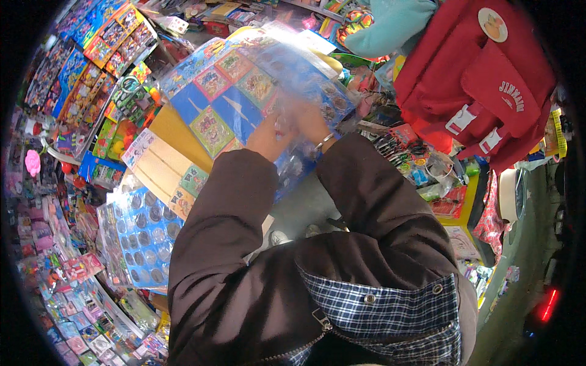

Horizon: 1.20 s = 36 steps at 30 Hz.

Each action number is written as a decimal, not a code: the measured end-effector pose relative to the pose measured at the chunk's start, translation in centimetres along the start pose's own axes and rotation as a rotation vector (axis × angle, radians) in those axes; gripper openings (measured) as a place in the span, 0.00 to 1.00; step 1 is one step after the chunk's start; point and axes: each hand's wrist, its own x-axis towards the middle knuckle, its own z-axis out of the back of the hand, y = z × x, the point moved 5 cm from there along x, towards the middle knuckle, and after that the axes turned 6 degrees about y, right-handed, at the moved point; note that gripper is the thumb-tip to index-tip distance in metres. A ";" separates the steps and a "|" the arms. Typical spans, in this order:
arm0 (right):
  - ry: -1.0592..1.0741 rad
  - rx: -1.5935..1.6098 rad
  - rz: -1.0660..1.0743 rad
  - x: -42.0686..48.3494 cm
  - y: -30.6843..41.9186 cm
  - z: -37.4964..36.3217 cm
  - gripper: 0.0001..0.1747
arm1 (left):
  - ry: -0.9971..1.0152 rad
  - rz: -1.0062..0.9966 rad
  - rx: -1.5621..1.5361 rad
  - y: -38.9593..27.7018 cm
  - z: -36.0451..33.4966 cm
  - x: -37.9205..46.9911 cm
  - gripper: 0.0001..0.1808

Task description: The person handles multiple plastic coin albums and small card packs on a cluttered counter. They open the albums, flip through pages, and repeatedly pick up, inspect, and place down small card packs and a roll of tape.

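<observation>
A large blue display card (pixel 231 107) lies tilted before me under clear plastic, with square picture packets (pixel 212 129) fixed to it in a checker pattern. Bare blue squares, some with torn white streaks, show between the packets. My left hand (pixel 270 137) rests over the card's lower right part, fingers bent toward a packet. Close beside it is my right hand (pixel 311 120), blurred, a silver bracelet (pixel 324 141) at its wrist. Both hands touch the card or its plastic; glare and blur hide what the fingertips grip.
Left of the card are a beige card (pixel 158 167) with small packets and a blue sheet of round dark pieces (pixel 146 238). A red backpack (pixel 476 78) stands at right, near a roll of tape (pixel 510 194). Packaged toys (pixel 110 41) crowd the left side.
</observation>
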 end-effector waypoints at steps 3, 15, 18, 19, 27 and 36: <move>0.120 0.076 0.037 -0.5 0.6 -1.0 0.22 | 0.063 -0.016 -0.024 0.8 -1.0 0.1 0.36; 0.139 -0.404 0.173 -1.3 -3.8 -2.2 0.20 | -0.170 0.021 0.438 4.2 3.1 1.0 0.16; 0.164 -0.747 0.255 -2.8 -5.8 -3.9 0.23 | -0.320 0.057 -0.081 5.4 8.0 0.2 0.14; 0.203 -0.870 0.250 -3.0 -6.2 -4.3 0.24 | -0.450 0.108 -0.441 5.9 9.5 -0.4 0.14; -0.139 -0.583 0.052 -4.6 -4.9 3.3 0.34 | -0.787 -0.083 -0.581 3.2 21.0 -5.5 0.15; -0.040 -0.350 -0.455 -5.7 -7.8 6.9 0.30 | -0.930 -0.035 -0.253 2.4 23.0 -7.6 0.13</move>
